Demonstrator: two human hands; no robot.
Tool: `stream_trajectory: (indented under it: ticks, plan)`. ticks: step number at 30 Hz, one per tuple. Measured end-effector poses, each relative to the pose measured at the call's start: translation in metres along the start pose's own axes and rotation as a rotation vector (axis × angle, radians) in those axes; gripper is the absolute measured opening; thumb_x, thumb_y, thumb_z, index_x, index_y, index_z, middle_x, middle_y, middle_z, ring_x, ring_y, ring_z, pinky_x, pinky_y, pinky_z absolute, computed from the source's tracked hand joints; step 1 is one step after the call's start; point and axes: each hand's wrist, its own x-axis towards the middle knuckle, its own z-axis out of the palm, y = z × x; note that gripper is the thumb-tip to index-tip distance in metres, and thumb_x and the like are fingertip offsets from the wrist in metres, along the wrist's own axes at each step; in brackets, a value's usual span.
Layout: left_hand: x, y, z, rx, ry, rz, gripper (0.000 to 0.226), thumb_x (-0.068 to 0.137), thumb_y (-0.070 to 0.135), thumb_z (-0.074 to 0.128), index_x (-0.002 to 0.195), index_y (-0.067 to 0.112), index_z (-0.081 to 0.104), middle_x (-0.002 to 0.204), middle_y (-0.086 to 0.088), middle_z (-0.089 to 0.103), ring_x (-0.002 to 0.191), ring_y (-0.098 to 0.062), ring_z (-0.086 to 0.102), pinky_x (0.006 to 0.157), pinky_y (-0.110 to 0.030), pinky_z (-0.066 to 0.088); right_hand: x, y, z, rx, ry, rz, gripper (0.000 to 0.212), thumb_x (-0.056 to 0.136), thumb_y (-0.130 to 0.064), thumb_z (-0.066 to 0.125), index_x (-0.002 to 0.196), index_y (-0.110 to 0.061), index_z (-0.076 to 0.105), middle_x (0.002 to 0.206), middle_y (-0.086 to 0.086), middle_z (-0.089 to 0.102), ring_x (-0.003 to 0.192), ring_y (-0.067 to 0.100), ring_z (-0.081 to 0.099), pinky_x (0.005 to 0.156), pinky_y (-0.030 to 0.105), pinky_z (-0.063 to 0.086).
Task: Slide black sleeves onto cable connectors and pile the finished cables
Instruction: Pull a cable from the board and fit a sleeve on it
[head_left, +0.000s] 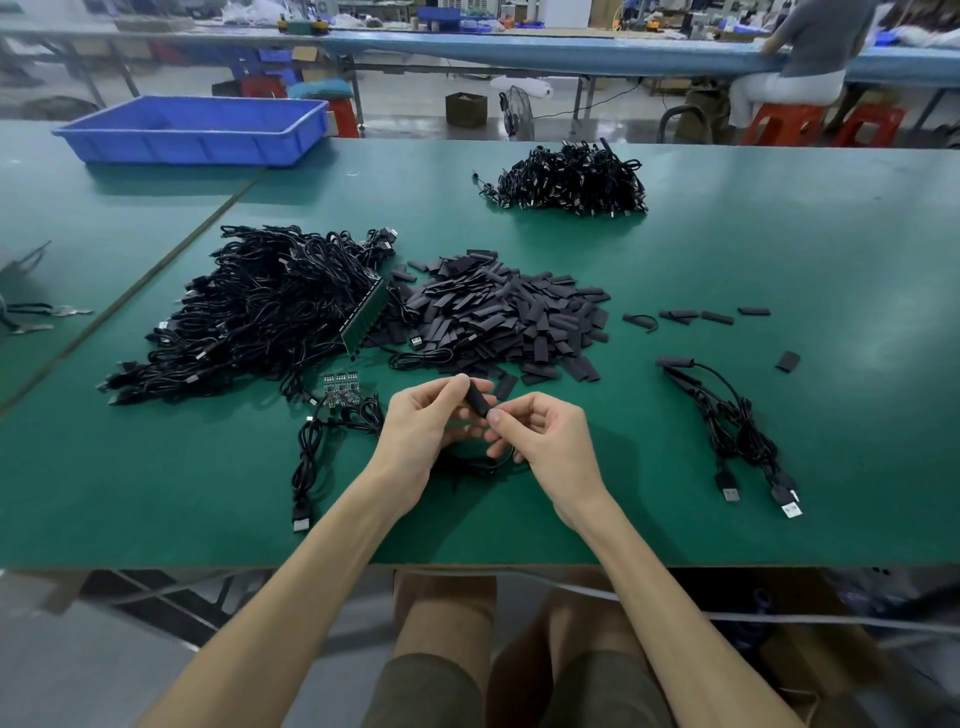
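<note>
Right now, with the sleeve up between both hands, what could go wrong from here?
1. The sleeve is held only by fingertips of the left grip and right grip; a slip could drop it near the sleeve pile just beyond.
2. The cable loops slack under both hands beside other loose cables, so pulling it away may drag or tangle them.

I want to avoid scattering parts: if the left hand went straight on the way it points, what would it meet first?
The left hand, pinching a sleeve, would probably meet the near edge of the sleeve pile first; its height above the table is unclear.
</note>
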Motion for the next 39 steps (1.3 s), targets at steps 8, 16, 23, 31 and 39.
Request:
stream_trajectory:
  ticks: [8, 16, 23, 31, 39]
  plan:
    - [-0.003, 0.001, 0.002, -0.004, 0.068, 0.046, 0.026, 0.103, 0.021, 0.057, 0.099, 0.008, 0.078, 0.097, -0.013, 0.077, 0.078, -0.018, 0.071, 0.066, -0.023, 0.056, -0.001, 0.000, 0.001, 0.001, -0.003, -0.002, 0.007, 0.095, -0.015, 0.074, 0.092, -0.009, 0.072, 0.077, 0.006, 0.077, 0.063, 0.017, 0.073, 0.056, 0.020, 0.048]
    - [0.008, 0.028, -0.007, -0.100, 0.089, 0.097, 0.031, 0.103, 0.030, 0.057, 0.110, 0.005, 0.075, 0.106, -0.013, 0.076, 0.075, -0.017, 0.068, 0.073, -0.026, 0.057, 0.002, 0.002, 0.005, -0.216, -0.108, -0.053, 0.012, 0.098, -0.029, 0.071, 0.104, -0.020, 0.076, 0.094, -0.007, 0.077, 0.090, 0.005, 0.069, 0.083, 0.024, 0.054]
    - [0.008, 0.028, -0.008, 0.071, -0.088, 0.083, 0.024, 0.101, 0.021, 0.062, 0.118, 0.008, 0.072, 0.109, -0.013, 0.075, 0.090, -0.019, 0.070, 0.085, -0.035, 0.060, 0.001, 0.001, 0.003, -0.035, 0.021, -0.032, 0.032, 0.109, -0.027, 0.052, 0.086, -0.013, 0.069, 0.076, 0.008, 0.076, 0.063, 0.023, 0.063, 0.056, 0.030, 0.042]
    - [0.000, 0.020, -0.002, 0.464, -0.195, 0.078, 0.019, 0.099, 0.023, 0.064, 0.112, 0.015, 0.076, 0.098, -0.002, 0.078, 0.087, -0.017, 0.072, 0.082, -0.033, 0.060, -0.001, -0.003, -0.001, 0.165, 0.117, -0.036, 0.023, 0.106, -0.018, 0.058, 0.088, -0.009, 0.068, 0.068, 0.004, 0.069, 0.056, 0.009, 0.058, 0.052, 0.013, 0.042]
    - [-0.003, 0.028, 0.010, 0.939, -0.476, 0.216, 0.023, 0.095, 0.028, 0.070, 0.073, 0.026, 0.069, 0.055, 0.017, 0.055, 0.050, -0.002, 0.047, 0.053, -0.014, 0.035, -0.002, -0.009, -0.003, 0.262, 0.227, -0.012, 0.026, 0.108, -0.026, 0.055, 0.092, -0.009, 0.068, 0.070, 0.002, 0.065, 0.060, 0.010, 0.055, 0.057, 0.020, 0.043]
